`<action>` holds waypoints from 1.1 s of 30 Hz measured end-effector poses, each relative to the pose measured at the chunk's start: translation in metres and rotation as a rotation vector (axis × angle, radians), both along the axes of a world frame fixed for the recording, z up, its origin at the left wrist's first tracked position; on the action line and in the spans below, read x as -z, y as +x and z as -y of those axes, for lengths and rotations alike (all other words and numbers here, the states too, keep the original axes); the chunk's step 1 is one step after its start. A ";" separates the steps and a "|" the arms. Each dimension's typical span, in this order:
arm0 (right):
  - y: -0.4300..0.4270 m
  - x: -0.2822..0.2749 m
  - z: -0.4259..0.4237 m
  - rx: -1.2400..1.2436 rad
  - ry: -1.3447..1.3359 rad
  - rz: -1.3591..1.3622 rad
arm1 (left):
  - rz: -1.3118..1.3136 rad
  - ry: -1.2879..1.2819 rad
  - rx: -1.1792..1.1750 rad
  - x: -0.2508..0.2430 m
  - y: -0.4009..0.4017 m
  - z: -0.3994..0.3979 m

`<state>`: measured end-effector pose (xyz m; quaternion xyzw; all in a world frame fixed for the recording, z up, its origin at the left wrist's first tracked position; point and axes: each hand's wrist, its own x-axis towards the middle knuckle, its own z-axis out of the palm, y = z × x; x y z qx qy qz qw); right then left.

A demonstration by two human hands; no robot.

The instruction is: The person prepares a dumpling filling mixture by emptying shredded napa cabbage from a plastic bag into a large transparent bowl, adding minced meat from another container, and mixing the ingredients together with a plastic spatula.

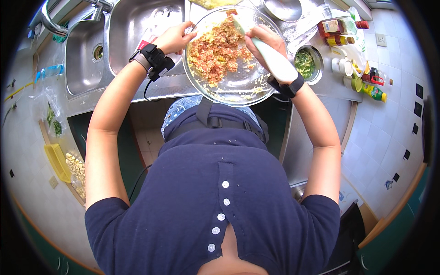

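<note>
A large clear glass bowl (234, 82) stands in front of my body at the counter's front edge. Inside it a mixture of pinkish minced meat and yellowish chopped bits (216, 51) fills mainly the left and far part. My left hand (174, 38) grips the bowl's left rim between thumb and fingers. The handle of a pale green and white spatula (275, 63) is in my right hand (266, 39), over the bowl's right side. Its head reaches into the far part of the mixture, where its tip is hard to make out. Small bits cling to the near glass wall.
Left of the bowl is a double steel sink (120, 44) with a faucet (51, 25). A metal bowl of chopped greens (305, 64) sits at right, near several bottles (338, 26). Another metal bowl (283, 8) stands behind. A yellow basket (56, 161) is far left.
</note>
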<state>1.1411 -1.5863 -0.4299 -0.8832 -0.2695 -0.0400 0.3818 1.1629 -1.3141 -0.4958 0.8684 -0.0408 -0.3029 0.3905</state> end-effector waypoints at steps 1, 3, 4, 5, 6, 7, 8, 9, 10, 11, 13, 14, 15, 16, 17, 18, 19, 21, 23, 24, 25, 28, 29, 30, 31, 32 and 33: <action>0.003 0.005 0.011 -0.070 -0.077 0.007 | 0.020 0.022 0.005 -0.003 0.000 0.001; 0.003 0.021 0.015 -0.110 -0.148 0.018 | 0.008 0.006 0.001 -0.002 0.000 0.001; 0.000 0.034 0.014 -0.156 -0.156 -0.013 | 0.000 -0.012 0.001 -0.003 0.002 0.001; -0.003 0.046 0.010 -0.200 -0.164 -0.043 | 0.002 -0.015 0.007 -0.003 0.003 0.003; -0.007 0.050 0.000 -0.265 -0.110 -0.006 | -0.007 -0.011 -0.006 -0.003 0.003 0.001; -0.014 0.044 -0.005 -0.306 -0.100 -0.068 | -0.017 -0.010 -0.017 -0.004 0.002 0.001; -0.021 0.035 -0.008 -0.351 -0.081 -0.058 | -0.018 -0.011 -0.015 -0.005 0.001 0.001; -0.026 0.026 -0.010 -0.399 -0.060 -0.046 | -0.022 0.000 -0.011 -0.008 0.001 0.001; -0.035 0.017 -0.011 -0.452 -0.094 -0.090 | -0.028 0.010 -0.006 -0.009 0.001 0.002; -0.041 0.008 -0.012 -0.506 -0.128 -0.134 | -0.029 0.010 -0.007 -0.008 0.002 0.001; -0.048 0.007 -0.014 -0.632 -0.140 -0.164 | -0.022 0.013 -0.001 -0.006 0.003 0.001; -0.050 0.015 -0.011 -0.633 -0.140 -0.186 | -0.023 0.013 0.001 -0.006 0.002 0.001; -0.048 0.020 -0.009 -0.635 -0.142 -0.204 | -0.031 0.007 0.000 -0.006 0.002 0.000; -0.043 0.021 -0.002 -0.584 -0.089 -0.305 | -0.040 0.001 -0.002 -0.006 0.003 0.000; -0.037 0.022 0.008 -0.531 -0.034 -0.405 | -0.038 0.001 -0.002 -0.006 0.003 0.000; -0.033 0.024 0.015 -0.459 -0.023 -0.251 | -0.037 0.005 0.004 -0.008 0.004 0.000; -0.025 0.033 0.027 -0.352 -0.012 -0.292 | -0.037 0.008 0.011 -0.008 0.003 0.001; -0.011 0.044 0.059 -0.088 0.035 -0.326 | -0.039 0.002 0.012 -0.006 0.004 0.000; 0.003 0.045 0.088 0.094 0.064 -0.429 | -0.041 -0.001 0.012 -0.005 0.005 0.000; 0.006 0.037 0.091 0.102 0.045 -0.402 | -0.038 0.003 0.002 -0.006 0.004 0.001; 0.009 0.032 0.091 0.111 0.026 -0.375 | -0.036 0.007 -0.008 -0.007 0.003 0.001; -0.002 0.031 0.067 -0.013 -0.050 -0.157 | 0.057 0.000 -0.010 0.008 0.009 0.002; -0.007 0.035 0.055 -0.099 -0.036 -0.147 | 0.063 -0.004 -0.002 0.014 0.015 0.003; -0.012 0.035 0.039 -0.154 -0.049 -0.125 | 0.292 0.066 0.062 0.022 0.023 0.001; -0.020 0.033 0.027 -0.206 -0.060 -0.106 | 0.517 0.138 0.130 0.023 0.030 0.002; -0.025 0.027 0.024 -0.273 -0.033 -0.217 | 0.517 0.185 0.124 0.023 0.039 0.005; -0.027 0.028 0.024 -0.285 -0.029 -0.234 | 0.571 0.167 0.138 0.020 0.048 0.006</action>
